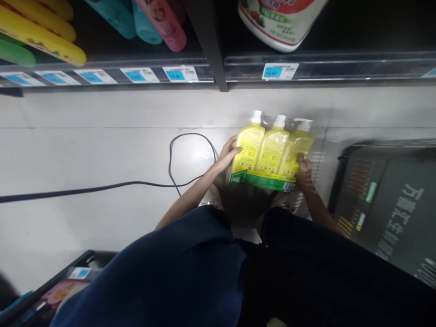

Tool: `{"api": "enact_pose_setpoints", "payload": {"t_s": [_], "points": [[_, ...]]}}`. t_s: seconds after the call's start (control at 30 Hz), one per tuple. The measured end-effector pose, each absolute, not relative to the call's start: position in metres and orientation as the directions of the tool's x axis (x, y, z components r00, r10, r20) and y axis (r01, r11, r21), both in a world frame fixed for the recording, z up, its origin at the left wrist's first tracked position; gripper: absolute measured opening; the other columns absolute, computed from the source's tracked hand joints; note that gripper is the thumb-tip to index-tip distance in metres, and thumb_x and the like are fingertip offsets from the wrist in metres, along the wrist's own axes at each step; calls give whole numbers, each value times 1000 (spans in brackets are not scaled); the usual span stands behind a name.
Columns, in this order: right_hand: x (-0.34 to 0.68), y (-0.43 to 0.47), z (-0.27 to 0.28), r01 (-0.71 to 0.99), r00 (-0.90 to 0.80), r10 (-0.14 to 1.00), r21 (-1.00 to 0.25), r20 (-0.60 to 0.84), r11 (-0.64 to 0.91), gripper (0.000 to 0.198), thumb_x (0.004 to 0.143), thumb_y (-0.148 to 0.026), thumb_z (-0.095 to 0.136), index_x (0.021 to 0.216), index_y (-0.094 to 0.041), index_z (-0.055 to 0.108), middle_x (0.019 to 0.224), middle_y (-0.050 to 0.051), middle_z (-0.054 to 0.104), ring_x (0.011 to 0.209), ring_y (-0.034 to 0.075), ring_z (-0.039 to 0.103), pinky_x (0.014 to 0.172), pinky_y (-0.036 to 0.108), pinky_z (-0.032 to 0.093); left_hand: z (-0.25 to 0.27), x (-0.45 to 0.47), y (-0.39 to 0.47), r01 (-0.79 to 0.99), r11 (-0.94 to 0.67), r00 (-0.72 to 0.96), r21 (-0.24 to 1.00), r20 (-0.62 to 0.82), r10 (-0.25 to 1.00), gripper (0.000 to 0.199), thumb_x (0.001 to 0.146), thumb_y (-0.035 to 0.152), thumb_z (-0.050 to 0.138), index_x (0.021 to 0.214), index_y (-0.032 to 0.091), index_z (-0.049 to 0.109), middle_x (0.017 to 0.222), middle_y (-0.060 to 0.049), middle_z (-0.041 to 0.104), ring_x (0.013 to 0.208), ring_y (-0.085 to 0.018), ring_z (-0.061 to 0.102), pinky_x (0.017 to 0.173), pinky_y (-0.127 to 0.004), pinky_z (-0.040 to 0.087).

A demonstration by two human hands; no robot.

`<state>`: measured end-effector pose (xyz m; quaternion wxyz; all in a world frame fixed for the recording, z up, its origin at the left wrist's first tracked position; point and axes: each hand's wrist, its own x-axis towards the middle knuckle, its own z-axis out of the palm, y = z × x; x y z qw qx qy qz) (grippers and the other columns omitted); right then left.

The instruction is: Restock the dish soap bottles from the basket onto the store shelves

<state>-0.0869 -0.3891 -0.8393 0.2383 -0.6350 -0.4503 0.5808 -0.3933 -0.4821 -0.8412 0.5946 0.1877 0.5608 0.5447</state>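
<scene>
A shrink-wrapped pack of three yellow dish soap bottles (269, 152) is held above the floor, in front of my knees. Two of its bottles have white caps and the right one has a white pump-like top; a green band with "AXE" runs along the bottom edge. My left hand (229, 153) grips the pack's left side, thumb on the front. On the opposite side my right hand (304, 170) clasps the right bottle, its thumb also on the front. The fingers behind the pack are hidden.
Shelves with price tags (279, 71) cross the top, holding yellow bottles (41, 34), a pink bottle (166, 25) and a white bottle (281, 22). A black cable (129, 183) loops on the floor at left. A dark grey crate (384, 218) stands at right. Another shelf edge (64, 272) is at lower left.
</scene>
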Motion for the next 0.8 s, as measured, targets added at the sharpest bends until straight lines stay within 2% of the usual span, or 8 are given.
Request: {"api": "enact_pose_setpoints", "payload": {"t_s": [0.33, 0.6, 0.7, 0.8], "points": [[-92, -388, -839, 235, 19, 810, -784, -586, -574, 64, 69, -80, 70, 89, -19, 67, 76, 2, 67, 67, 20, 64, 59, 32, 54, -843, -395, -483, -447, 344, -182, 826, -460, 869, 66, 74, 52, 81, 130, 24, 60, 132, -10, 68, 130, -37, 58, 107, -50, 48], [-97, -388, -828, 254, -20, 812, -788, -584, -560, 62, 73, -79, 68, 88, -19, 66, 76, 3, 67, 71, 22, 66, 63, 33, 53, -843, -395, -486, -455, 327, -171, 828, -442, 881, 66, 74, 47, 79, 133, 25, 60, 139, -10, 64, 136, -39, 53, 111, -52, 45], [-97, -388, -828, 230, -13, 805, -785, -594, -575, 64, 70, -80, 70, 90, -19, 68, 79, 3, 69, 71, 22, 67, 63, 33, 54, -848, -397, -488, -474, 305, -147, 826, -416, 898, 64, 74, 43, 77, 133, 27, 61, 141, -8, 64, 137, -37, 53, 113, -51, 43], [-95, -389, -831, 207, -39, 816, -804, -577, -558, 61, 75, -77, 70, 95, -20, 69, 81, 2, 70, 71, 20, 67, 64, 32, 54, -853, -398, -490, -509, 271, -126, 817, -382, 916, 63, 72, 38, 74, 133, 27, 61, 143, -7, 63, 138, -36, 52, 114, -50, 42]]}}
